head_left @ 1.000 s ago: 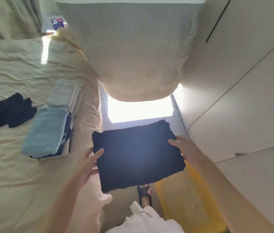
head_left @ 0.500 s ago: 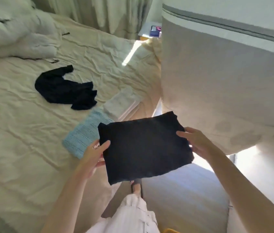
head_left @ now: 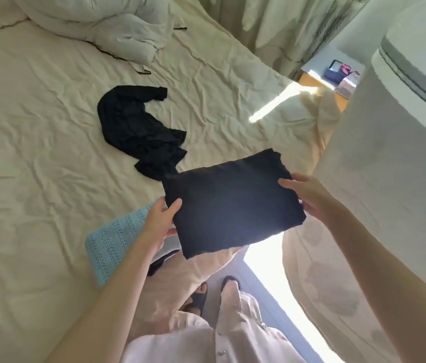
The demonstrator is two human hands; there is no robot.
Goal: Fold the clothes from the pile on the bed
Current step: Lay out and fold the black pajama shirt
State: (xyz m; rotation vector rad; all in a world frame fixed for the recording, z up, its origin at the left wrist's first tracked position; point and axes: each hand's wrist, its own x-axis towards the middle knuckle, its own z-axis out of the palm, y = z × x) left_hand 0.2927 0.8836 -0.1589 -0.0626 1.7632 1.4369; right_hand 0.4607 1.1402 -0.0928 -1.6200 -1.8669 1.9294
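Both hands are gripping a folded black garment [head_left: 232, 203] by opposite edges, left hand [head_left: 160, 221] and right hand [head_left: 304, 193] each pinching thumb over, fingers under, likely keeping the folds flat. It is hovering over the bed [head_left: 36, 153] edge, just beside the blue knit [head_left: 113, 242] stack. Beyond it, a crumpled black garment [head_left: 138, 132] is lying unfolded.
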